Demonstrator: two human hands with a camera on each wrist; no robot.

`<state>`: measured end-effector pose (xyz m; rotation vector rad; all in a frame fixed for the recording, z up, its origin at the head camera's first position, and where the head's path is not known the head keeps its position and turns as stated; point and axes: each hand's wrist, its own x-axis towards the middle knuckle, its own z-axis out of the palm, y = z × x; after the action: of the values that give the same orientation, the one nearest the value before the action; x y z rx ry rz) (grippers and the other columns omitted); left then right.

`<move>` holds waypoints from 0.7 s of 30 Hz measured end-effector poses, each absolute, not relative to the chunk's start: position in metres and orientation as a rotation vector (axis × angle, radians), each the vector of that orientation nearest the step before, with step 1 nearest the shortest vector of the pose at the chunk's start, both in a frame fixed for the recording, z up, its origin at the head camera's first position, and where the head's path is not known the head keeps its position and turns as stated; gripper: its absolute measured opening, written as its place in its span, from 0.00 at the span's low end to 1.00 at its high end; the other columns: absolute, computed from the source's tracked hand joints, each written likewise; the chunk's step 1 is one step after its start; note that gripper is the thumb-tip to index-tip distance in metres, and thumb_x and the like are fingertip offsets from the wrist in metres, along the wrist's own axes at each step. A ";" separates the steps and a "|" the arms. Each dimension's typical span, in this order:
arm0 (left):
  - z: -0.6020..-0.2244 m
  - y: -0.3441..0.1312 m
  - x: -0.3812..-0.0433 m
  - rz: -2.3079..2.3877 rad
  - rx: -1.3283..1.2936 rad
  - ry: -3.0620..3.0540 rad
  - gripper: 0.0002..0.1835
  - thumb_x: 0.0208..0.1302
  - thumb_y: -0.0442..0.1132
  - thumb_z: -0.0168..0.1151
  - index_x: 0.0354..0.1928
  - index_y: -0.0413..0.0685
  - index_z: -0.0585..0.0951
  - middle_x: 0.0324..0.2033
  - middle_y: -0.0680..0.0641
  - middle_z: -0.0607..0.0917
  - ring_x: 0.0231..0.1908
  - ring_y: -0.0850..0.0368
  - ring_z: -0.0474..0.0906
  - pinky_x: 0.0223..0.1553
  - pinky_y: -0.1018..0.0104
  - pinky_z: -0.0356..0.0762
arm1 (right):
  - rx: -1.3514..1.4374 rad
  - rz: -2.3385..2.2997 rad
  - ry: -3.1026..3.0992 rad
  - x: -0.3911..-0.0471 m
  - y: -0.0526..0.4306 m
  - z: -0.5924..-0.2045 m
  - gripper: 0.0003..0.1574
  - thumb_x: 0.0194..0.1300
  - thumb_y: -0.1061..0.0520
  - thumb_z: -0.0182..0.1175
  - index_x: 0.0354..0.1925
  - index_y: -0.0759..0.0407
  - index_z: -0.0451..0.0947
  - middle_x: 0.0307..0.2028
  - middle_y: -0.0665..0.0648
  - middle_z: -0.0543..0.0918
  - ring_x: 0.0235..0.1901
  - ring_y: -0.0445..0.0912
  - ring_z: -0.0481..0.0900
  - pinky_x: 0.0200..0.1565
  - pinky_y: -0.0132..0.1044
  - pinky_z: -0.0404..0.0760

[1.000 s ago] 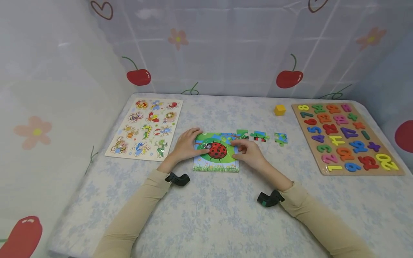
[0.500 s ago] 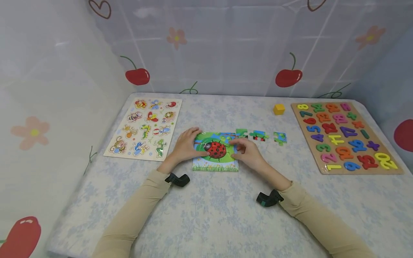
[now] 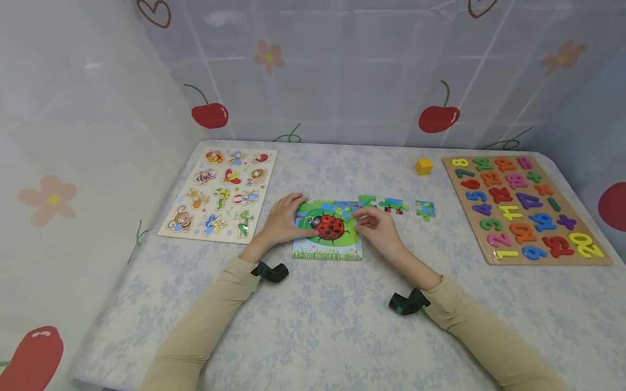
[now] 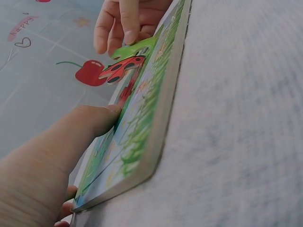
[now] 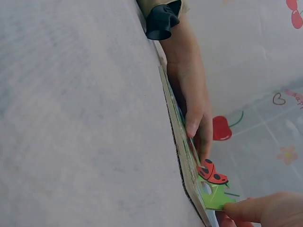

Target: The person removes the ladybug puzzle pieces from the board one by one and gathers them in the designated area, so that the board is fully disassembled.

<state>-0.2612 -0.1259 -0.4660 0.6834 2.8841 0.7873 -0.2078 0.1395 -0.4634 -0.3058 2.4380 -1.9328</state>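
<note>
The ladybug jigsaw board (image 3: 327, 253) lies on the table in front of me. My left hand (image 3: 283, 220) holds its left side, thumb on the picture and fingers along the far left edge. At the right side my right hand (image 3: 380, 231) pinches a green puzzle piece (image 5: 215, 195) with part of the red spotted ladybug on it. In both wrist views this piece stands tilted up from the board, its inner end at the ladybug picture. Loose jigsaw pieces (image 3: 425, 209) lie just beyond and to the right of the board, one partly behind my right fingers.
An insect peg puzzle (image 3: 220, 195) lies at the left. A number puzzle board (image 3: 528, 212) lies at the far right, and a yellow cube (image 3: 424, 166) stands near the table's back edge. Flower-patterned cloth covers the table (image 3: 318, 320); a printed curtain (image 3: 332, 70) hangs behind it.
My right thumb and fingers have shifted slightly right and away from me, the thumb coming nearer the index finger. The ladybug in the board shows a little more at its right. My left hand stays in place.
</note>
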 end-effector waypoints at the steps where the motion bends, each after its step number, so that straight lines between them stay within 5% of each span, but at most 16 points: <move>1: -0.466 -0.126 -0.261 0.789 0.685 2.884 0.52 0.44 0.63 0.71 0.70 0.48 0.63 0.70 0.44 0.61 0.71 0.44 0.55 0.70 0.42 0.52 | -0.301 -1.938 2.432 -0.208 0.140 -0.464 0.16 0.60 0.72 0.59 0.49 0.72 0.76 0.51 0.71 0.77 0.38 0.33 0.77 0.41 0.21 0.78; 9: -0.467 -0.124 -0.262 0.799 0.713 2.866 0.51 0.46 0.61 0.70 0.70 0.48 0.62 0.71 0.42 0.59 0.71 0.42 0.53 0.70 0.40 0.50 | -0.250 -1.905 2.466 -0.209 0.138 -0.463 0.13 0.60 0.71 0.60 0.46 0.72 0.77 0.50 0.69 0.78 0.39 0.43 0.80 0.39 0.22 0.78; 15: -0.462 -0.115 -0.254 0.934 0.869 2.811 0.42 0.53 0.50 0.70 0.69 0.47 0.65 0.70 0.39 0.59 0.72 0.41 0.52 0.70 0.38 0.48 | -0.229 -1.862 2.488 -0.210 0.139 -0.464 0.13 0.61 0.70 0.60 0.46 0.70 0.78 0.50 0.68 0.79 0.40 0.46 0.80 0.38 0.22 0.78; 21: -0.458 -0.091 -0.233 0.986 0.877 2.889 0.30 0.56 0.53 0.68 0.59 0.49 0.77 0.64 0.41 0.70 0.66 0.42 0.64 0.65 0.42 0.63 | -0.245 -1.865 2.480 -0.211 0.139 -0.464 0.13 0.61 0.69 0.60 0.46 0.71 0.78 0.50 0.68 0.78 0.39 0.45 0.81 0.37 0.22 0.78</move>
<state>-0.2333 -0.0907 -0.4582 0.8766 2.8890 0.9863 -0.2109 0.1388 -0.4644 -0.2447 2.4799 -1.8653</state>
